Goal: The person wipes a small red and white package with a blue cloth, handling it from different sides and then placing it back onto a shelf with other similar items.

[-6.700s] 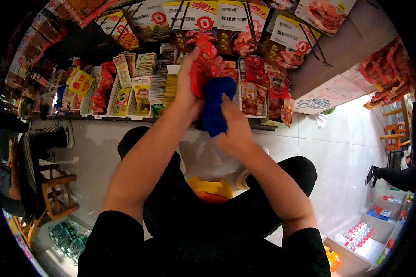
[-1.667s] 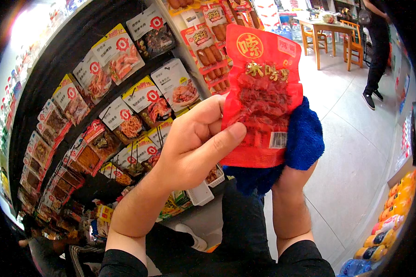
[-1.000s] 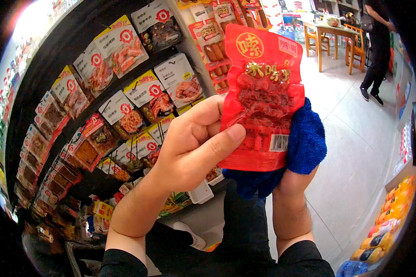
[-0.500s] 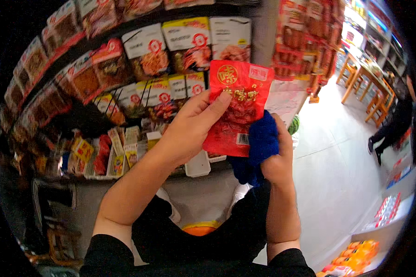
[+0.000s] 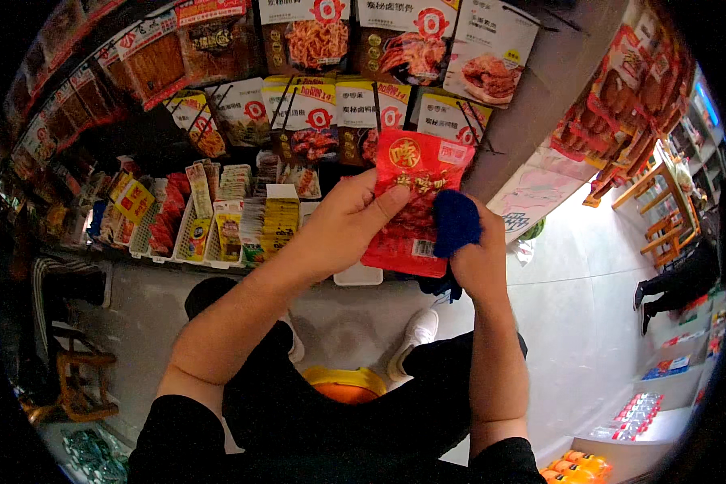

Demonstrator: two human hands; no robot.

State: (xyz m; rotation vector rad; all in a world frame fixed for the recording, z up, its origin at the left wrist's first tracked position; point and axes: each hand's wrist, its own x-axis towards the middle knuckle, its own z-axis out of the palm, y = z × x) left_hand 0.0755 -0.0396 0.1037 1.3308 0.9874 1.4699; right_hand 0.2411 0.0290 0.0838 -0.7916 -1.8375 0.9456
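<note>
A red snack pouch (image 5: pixel 399 234) with gold lettering is held upright in front of the shelves. My left hand (image 5: pixel 345 222) grips its left side, thumb across the front and fingers behind. In my right hand (image 5: pixel 482 256) is a bunched dark blue cloth (image 5: pixel 457 224), pressed against the pouch's right edge. Part of the cloth hangs below that hand. Whether my right fingers also touch the pouch behind the cloth is hidden.
White and yellow food packets (image 5: pixel 315 121) hang on racks ahead. Below stand white baskets (image 5: pixel 192 242) of small packets. An orange and yellow round object (image 5: pixel 347 384) lies between my legs. A wooden stool (image 5: pixel 85 375) and a striped-clad person are left; wooden furniture (image 5: pixel 665 206) and dark-clothed legs are right.
The view has shifted, bringing more of the shelf and baskets into sight. Both hands still hold the pouch and cloth; the cloth sits more tightly bunched at the pouch's right edge.
</note>
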